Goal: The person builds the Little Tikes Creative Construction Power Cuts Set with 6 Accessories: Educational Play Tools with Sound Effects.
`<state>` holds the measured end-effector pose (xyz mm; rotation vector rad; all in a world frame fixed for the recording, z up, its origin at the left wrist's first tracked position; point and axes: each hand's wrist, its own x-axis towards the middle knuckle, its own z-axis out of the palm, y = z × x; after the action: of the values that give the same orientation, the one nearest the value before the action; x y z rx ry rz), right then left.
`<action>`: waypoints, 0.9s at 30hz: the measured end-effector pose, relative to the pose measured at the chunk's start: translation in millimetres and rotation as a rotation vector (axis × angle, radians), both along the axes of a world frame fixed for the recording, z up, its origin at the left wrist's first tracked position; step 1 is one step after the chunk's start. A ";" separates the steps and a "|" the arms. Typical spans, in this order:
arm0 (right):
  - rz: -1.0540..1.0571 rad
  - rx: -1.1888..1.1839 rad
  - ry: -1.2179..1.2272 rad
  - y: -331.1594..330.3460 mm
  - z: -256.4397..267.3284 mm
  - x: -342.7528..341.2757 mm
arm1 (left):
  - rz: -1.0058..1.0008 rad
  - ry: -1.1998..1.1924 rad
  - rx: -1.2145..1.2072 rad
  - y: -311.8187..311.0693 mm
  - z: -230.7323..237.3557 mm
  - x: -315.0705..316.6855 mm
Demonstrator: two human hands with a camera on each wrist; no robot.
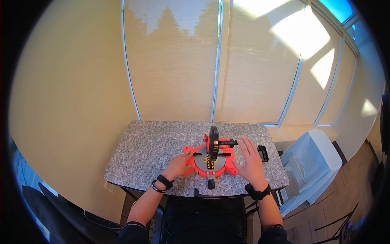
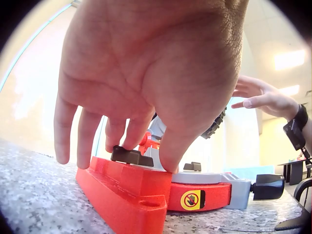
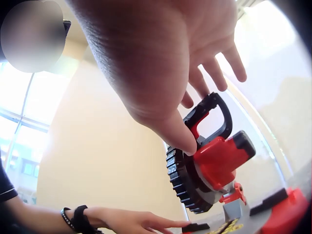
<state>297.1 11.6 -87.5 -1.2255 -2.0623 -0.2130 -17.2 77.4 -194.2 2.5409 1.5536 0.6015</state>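
A red, grey and black toy miter saw [image 1: 219,162] stands on the speckled table, its ribbed black blade guard [image 1: 213,140] raised. My left hand [image 1: 177,166] rests on the left side of its red base [image 2: 126,192], fingers fairly straight. In the left wrist view, fingertips reach the black fence piece [image 2: 129,156], and the thumb tip touches down near the round grey turntable. To the saw's right, my right hand [image 1: 250,160] hovers with fingers spread, holding nothing. The right wrist view shows it over the red motor housing [image 3: 217,161] and black loop handle [image 3: 224,117].
A black oblong piece [image 1: 263,153] lies on the table [image 1: 142,150] right of the saw. Beside the table's right end is a chair [image 1: 308,162] draped in pale blue cloth. Window shades [image 1: 174,73] rise behind the table, and a wall [image 1: 73,101] runs along the left.
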 end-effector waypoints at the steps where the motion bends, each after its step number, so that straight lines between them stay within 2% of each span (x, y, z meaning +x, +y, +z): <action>1: 0.003 -0.009 0.033 3.2 -1.3 6.1 | -0.006 -0.008 0.007 0.0 0.1 -0.2; 5: -0.068 -0.044 0.130 19.4 -16.8 34.4 | 0.000 -0.009 -0.034 -1.6 2.6 0.1; 12: -0.268 -0.115 0.092 63.5 -73.1 102.2 | -0.041 -0.062 -0.051 0.2 -0.1 -1.3; 14: -0.392 -0.301 0.114 76.4 -93.9 118.7 | -0.044 -0.071 -0.063 -0.5 1.3 -1.3; 15: -0.393 -0.303 0.113 80.3 -101.8 124.3 | -0.045 -0.072 -0.066 -0.9 1.7 -1.2; 20: -0.568 -0.380 0.037 88.4 -128.1 135.5 | -0.047 -0.075 -0.077 -0.9 1.5 -1.2; 23: -0.592 -0.456 0.067 86.3 -125.4 135.5 | -0.048 -0.080 -0.080 -1.6 0.9 -2.1; 27: -0.614 -0.380 0.055 84.6 -132.9 133.7 | -0.073 -0.097 -0.057 -1.1 -0.7 -3.4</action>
<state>430.8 96.2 -220.4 -2.0581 -1.6680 -0.0644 -20.6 76.3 -194.9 2.4750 1.4191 0.6520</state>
